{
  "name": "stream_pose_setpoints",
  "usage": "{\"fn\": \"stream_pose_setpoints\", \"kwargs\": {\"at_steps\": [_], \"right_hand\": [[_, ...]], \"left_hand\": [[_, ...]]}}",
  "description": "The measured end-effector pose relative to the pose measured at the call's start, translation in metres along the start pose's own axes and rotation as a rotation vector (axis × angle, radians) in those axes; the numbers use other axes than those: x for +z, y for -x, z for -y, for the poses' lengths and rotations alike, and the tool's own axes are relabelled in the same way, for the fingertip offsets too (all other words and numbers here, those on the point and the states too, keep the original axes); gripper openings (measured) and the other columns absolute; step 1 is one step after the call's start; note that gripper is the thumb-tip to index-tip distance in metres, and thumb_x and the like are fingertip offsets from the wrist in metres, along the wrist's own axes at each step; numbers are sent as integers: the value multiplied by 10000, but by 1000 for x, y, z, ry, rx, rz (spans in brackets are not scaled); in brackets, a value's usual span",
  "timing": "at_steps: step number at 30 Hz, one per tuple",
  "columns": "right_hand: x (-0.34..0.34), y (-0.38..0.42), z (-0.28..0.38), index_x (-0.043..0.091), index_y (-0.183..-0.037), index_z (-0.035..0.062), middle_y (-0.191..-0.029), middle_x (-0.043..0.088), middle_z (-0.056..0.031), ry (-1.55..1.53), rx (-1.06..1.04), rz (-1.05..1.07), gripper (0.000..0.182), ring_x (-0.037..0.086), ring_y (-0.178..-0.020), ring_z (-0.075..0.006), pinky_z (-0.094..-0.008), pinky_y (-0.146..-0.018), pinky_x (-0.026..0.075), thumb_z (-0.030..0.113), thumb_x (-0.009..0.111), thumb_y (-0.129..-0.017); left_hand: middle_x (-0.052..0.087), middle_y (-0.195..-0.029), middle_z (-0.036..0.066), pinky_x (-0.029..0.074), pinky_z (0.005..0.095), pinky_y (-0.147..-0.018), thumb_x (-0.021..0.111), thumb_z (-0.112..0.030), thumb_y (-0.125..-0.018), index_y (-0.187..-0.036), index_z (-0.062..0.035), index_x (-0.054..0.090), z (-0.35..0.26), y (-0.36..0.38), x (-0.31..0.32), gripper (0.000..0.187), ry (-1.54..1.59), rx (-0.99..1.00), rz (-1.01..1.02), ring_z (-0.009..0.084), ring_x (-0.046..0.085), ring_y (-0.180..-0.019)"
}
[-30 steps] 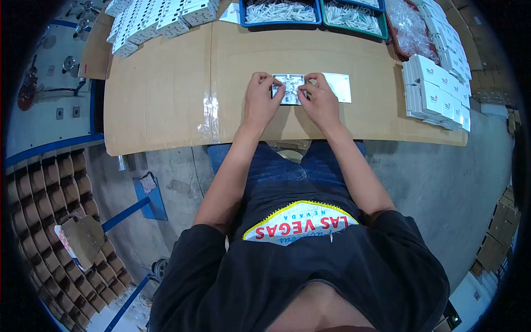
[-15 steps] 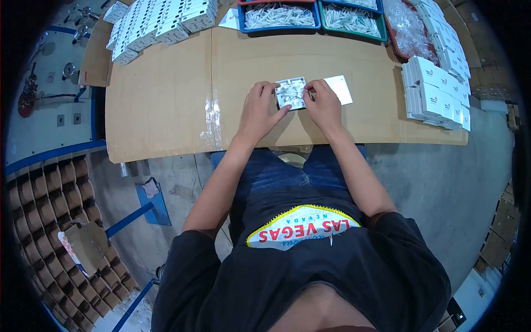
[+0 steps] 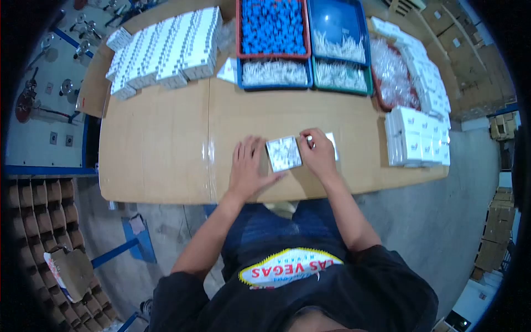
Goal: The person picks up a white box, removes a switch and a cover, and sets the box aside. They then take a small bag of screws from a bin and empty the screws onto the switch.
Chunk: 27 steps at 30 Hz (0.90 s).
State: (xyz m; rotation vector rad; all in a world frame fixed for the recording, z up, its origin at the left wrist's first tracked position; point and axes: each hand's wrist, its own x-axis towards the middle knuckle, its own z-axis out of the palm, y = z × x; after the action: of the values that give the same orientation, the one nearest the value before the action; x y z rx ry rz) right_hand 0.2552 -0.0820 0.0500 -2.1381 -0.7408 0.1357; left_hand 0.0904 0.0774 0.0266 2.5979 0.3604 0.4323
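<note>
At 10 o'clock on the brown worktop [image 3: 160,160] stand long rows of small white boxes [image 3: 166,47], all shut and lined up, so a lot of the packing looks done. At 12 o'clock sit the trays: a red tray of blue parts [image 3: 272,26], a blue tray of white parts [image 3: 275,73] just below it, and a green tray of white parts [image 3: 341,76] beside that. They all have plenty left in them, so I think there is much more to pack.

Near the middle, the left hand [image 3: 247,166] lies flat and open on the worktop. Its fingers touch the left edge of a small square pack [image 3: 284,153], which looks filled with little white pieces. The pack lies flat between both hands. The right hand [image 3: 317,152] is at 3 o'clock from the pack. Its fingers are bent and rest on the pack's right edge, and partly on a white card [image 3: 331,141] that peeks out behind. I cannot tell if it pinches anything.

At 2 o'clock lies a red tray of clear bags [image 3: 391,74], and at 3 o'clock more white boxes [image 3: 417,141] stand in a stack
</note>
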Motion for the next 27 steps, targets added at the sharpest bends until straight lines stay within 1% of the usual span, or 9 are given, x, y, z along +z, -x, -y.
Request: {"fn": "stream_pose_setpoints", "kwargs": {"at_steps": [5,7,8,9,11,14,16,23,27], "right_hand": [[-2,-79,3,695,-1045,37,-985,717,-118,-89,-73,-2,142,709,-783,-273,-376,-691,557,97,679,-917],[-1,-125,6,693,-1061,30,-1019,726,-141,-77,-319,-91,157,725,-855,-295,-387,-741,567,95,674,-920],[-4,-145,13,688,-1096,25,-1038,727,-170,-20,-252,-52,186,726,-928,-328,-411,-797,567,79,662,-920],[-2,-170,14,688,-1096,25,-1038,727,-170,-24,-262,-54,186,726,-928,-328,-411,-797,567,79,662,-920],[1,-224,8,684,-1128,33,-1050,724,-195,35,-443,-120,210,716,-970,-355,-440,-842,559,79,645,-927],[3,-299,7,685,-1142,55,-1082,717,-197,70,-426,-133,224,697,-1019,-371,-465,-855,555,90,629,-928],[2,-343,4,690,-1131,69,-1096,709,-184,246,-510,-232,222,676,-1043,-384,-485,-854,554,112,636,-919],[7,-431,4,674,-1137,94,-1050,689,-142,578,-522,-326,257,670,-992,-379,-516,-838,556,176,693,-894],[19,-451,-4,663,-1168,112,-1077,673,-117,772,-568,-299,311,637,-1094,-337,-512,-829,563,239,717,-889]], "left_hand": [[494,-1438,186,243,534,-1219,755,-682,-756,-1419,-26,514,-4,-3,-7,963,-26,-22,21,375,386,-1429],[500,-1430,182,248,529,-1218,757,-685,-754,-1411,-26,522,-4,-5,-10,961,-19,-27,13,374,390,-1427],[505,-1423,177,253,524,-1217,758,-688,-751,-1403,-25,529,-5,-4,-10,958,-5,-40,27,372,393,-1424],[505,-1423,177,253,524,-1217,758,-688,-751,-1403,-25,529,-5,-4,-11,958,-11,-39,19,372,393,-1424],[512,-1410,174,262,518,-1216,757,-694,-749,-1381,-22,545,-4,-5,-10,947,10,-35,22,369,400,-1420],[513,-1414,166,260,533,-1215,779,-675,-739,-1360,-31,557,-3,-6,-9,922,9,-37,15,369,402,-1424],[511,-1419,166,252,545,-1218,799,-662,-725,-1359,-43,556,-3,-6,-10,919,14,-48,21,373,399,-1430],[517,-1417,147,264,542,-1211,801,-626,-746,-1348,-51,562,-4,-8,-11,866,13,-70,33,347,398,-1443],[507,-1433,132,257,530,-1217,795,-633,-753,-1356,-60,557,-4,-9,-13,865,0,-76,62,341,393,-1451]]}}
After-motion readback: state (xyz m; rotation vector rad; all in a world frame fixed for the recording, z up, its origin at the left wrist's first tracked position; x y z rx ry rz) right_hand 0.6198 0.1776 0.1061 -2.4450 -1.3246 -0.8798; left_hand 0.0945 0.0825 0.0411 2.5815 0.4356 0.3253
